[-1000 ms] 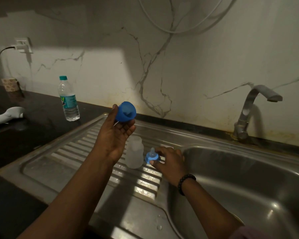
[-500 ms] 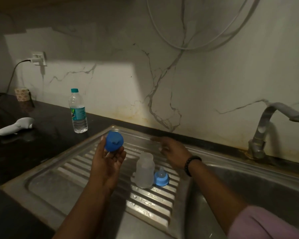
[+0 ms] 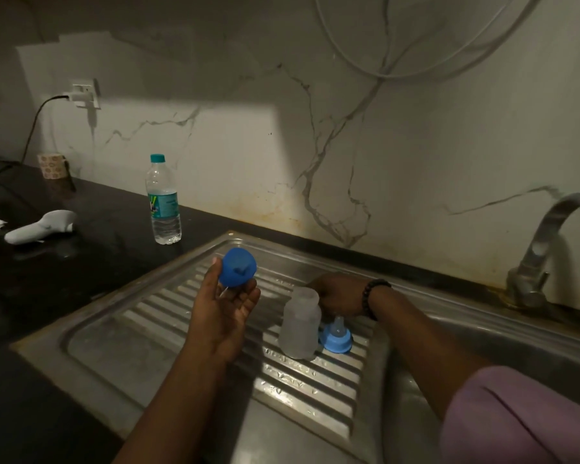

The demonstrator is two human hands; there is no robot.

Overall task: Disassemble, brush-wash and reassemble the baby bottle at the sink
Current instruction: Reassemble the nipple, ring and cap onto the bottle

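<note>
Here we hold the blue cap (image 3: 237, 270) in our left hand (image 3: 225, 309), thumb and fingers curled round it, above the drainboard (image 3: 121, 343). The frosted bottle body (image 3: 299, 322) stands upright mid-drainboard, the blue nipple ring (image 3: 336, 338) touching it towards the basin. Our right hand (image 3: 337, 298) rests behind them near the back edge; we cannot tell its grip.

At frame centre the left hand (image 3: 226, 308) holds a blue cap (image 3: 237, 266) up at its fingertips; right of it the frosted bottle (image 3: 299, 323) stands open-topped on the ribbed draining board (image 3: 168, 316), the blue teat ring (image 3: 336, 338) touching its base; behind them the right hand (image 3: 339, 296) reaches down, fingers hidden; a water bottle (image 3: 163, 200) stands upper left; the tap (image 3: 543, 242) is at the right edge.
</note>
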